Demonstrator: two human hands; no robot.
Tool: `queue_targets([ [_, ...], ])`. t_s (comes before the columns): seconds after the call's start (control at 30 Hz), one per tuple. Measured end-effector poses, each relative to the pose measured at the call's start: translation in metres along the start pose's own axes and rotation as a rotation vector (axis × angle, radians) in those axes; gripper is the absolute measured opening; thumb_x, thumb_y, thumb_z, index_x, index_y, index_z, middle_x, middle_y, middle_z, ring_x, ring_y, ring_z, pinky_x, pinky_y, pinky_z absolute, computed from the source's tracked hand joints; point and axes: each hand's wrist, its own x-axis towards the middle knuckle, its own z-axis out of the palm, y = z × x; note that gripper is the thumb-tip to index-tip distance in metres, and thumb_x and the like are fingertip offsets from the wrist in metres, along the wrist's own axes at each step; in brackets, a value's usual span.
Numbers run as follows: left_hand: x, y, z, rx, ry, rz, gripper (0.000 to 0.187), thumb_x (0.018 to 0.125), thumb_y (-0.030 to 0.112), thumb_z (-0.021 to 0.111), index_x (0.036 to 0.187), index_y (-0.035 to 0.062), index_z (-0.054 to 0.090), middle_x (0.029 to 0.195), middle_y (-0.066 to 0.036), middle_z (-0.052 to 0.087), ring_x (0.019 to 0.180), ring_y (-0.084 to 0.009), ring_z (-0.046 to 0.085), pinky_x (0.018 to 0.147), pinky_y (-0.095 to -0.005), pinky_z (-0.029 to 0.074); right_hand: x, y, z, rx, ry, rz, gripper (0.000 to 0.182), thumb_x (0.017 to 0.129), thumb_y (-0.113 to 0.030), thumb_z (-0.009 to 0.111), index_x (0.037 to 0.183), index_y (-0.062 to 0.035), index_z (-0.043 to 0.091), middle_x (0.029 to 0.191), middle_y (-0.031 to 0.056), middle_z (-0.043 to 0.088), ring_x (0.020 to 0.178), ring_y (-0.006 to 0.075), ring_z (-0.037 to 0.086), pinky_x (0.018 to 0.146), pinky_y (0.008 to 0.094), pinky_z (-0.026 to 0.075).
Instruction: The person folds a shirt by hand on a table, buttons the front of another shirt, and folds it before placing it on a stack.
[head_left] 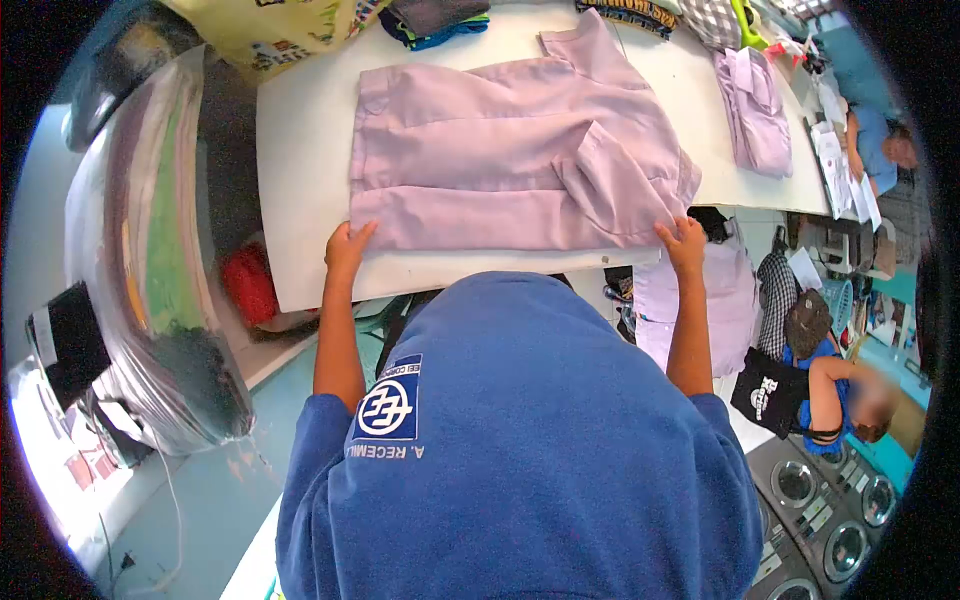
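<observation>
A mauve shirt (470,130) lies spread on a white table (300,170), its hem to the left and its collar end to the right. The long edge nearest me is folded inward, and a short sleeve (610,185) lies over the folded part. My left hand (349,248) pinches the near hem corner between thumb and fingers. At the opposite end of that edge, my right hand (684,245) grips the cloth near the shoulder. Both hands are closed on the fabric at the table's front edge.
A folded mauve garment (755,110) lies at the table's right. Folded dark clothes (435,20) sit along the back. A large plastic-wrapped bundle (160,250) stands left. Behind on the right are a person (845,395) and washing machines (810,510).
</observation>
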Motion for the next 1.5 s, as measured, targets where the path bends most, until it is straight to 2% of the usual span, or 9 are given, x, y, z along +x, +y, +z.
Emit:
queue_targets([
  [0.2,-0.028,0.003,0.001,0.283,0.087,-0.127,0.044,0.065,0.045,0.062,0.093,0.0105,0.057,0.091,-0.009,0.061,0.087,-0.0278,0.055,0.079,-0.0427,0.037,-0.002,0.068,0.019,0.177,-0.077,0.050,0.026,0.073,-0.030,0.061,0.081,-0.0053,0.062,0.087,0.0142,0.057,0.080,0.0303,0.053,0.073,0.0382,0.042],
  [0.63,-0.002,0.018,0.009,0.037,0.056,-0.156,0.051,0.063,0.037,0.067,0.104,0.0092,0.053,0.099,-0.009,0.058,0.093,-0.0252,0.053,0.083,-0.0412,0.037,0.030,-0.035,-0.005,-0.062,-0.053,-0.064,0.033,0.071,-0.029,0.058,0.101,-0.0148,0.058,0.093,0.0116,0.058,0.085,0.0288,0.055,0.076,0.0389,0.043],
  [0.7,-0.027,0.071,0.017,0.275,0.562,-0.118,0.052,0.062,0.029,0.067,0.108,0.0093,0.050,0.104,-0.010,0.055,0.098,-0.0267,0.050,0.085,-0.0392,0.038,0.040,-0.035,0.005,0.060,-0.132,0.009,0.037,0.070,-0.027,0.058,0.104,-0.0131,0.056,0.094,0.0116,0.057,0.088,0.0287,0.055,0.077,0.0390,0.043],
  [0.87,-0.022,0.184,0.093,0.093,0.038,0.910,0.026,0.064,0.017,0.063,0.089,0.0083,0.061,0.090,-0.009,0.061,0.091,-0.0265,0.052,0.082,-0.0360,0.038,0.059,-0.055,0.014,0.396,-0.285,0.132,0.044,0.066,-0.017,0.062,0.108,-0.0083,0.053,0.101,0.0119,0.056,0.097,0.0283,0.052,0.083,0.0378,0.042],
  [0.97,-0.033,0.233,0.145,0.094,-0.208,1.094,0.034,0.065,0.020,0.065,0.097,0.0102,0.058,0.093,-0.008,0.061,0.091,-0.0276,0.052,0.083,-0.0375,0.038,0.068,-0.066,0.029,0.257,-0.154,0.053,0.049,0.065,-0.011,0.065,0.112,-0.0095,0.052,0.098,0.0134,0.057,0.093,0.0248,0.054,0.082,0.0334,0.042],
  [1.2,-0.028,0.253,0.206,0.471,-0.328,0.895,0.045,0.063,0.025,0.069,0.103,0.0105,0.057,0.092,-0.009,0.061,0.090,-0.0263,0.054,0.083,-0.0354,0.039,0.085,-0.086,0.047,0.400,-0.228,0.120,0.047,0.065,-0.015,0.066,0.110,-0.0083,0.052,0.091,0.0128,0.058,0.080,0.0211,0.056,0.071,0.0320,0.045],
  [1.3,-0.002,0.254,0.210,0.327,-0.542,0.970,0.044,0.062,0.022,0.068,0.102,0.0095,0.056,0.086,-0.009,0.062,0.081,-0.0233,0.057,0.075,-0.0339,0.045,0.109,-0.078,0.045,0.453,-0.400,0.227,0.034,0.070,-0.019,0.063,0.102,-0.0093,0.055,0.076,0.0071,0.057,0.064,0.0152,0.055,0.056,0.0287,0.045],
  [1.37,-0.008,0.263,0.192,0.090,-0.788,0.474,0.036,0.062,0.015,0.065,0.097,0.0075,0.057,0.082,-0.010,0.061,0.074,-0.0196,0.059,0.067,-0.0321,0.047,0.104,-0.076,0.047,0.506,-0.536,0.320,0.027,0.073,-0.022,0.061,0.097,-0.0101,0.057,0.068,0.0035,0.056,0.056,0.0120,0.053,0.048,0.0264,0.044],
  [1.5,-0.002,0.264,0.189,-0.120,-0.676,0.439,0.037,0.060,0.002,0.061,0.096,0.0060,0.054,0.087,-0.010,0.058,0.079,-0.0176,0.057,0.068,-0.0289,0.047,0.111,-0.078,0.021,0.934,-0.355,0.581,0.017,0.078,-0.023,0.057,0.087,-0.0088,0.059,0.064,0.0012,0.055,0.059,0.0116,0.053,0.049,0.0240,0.043],
])
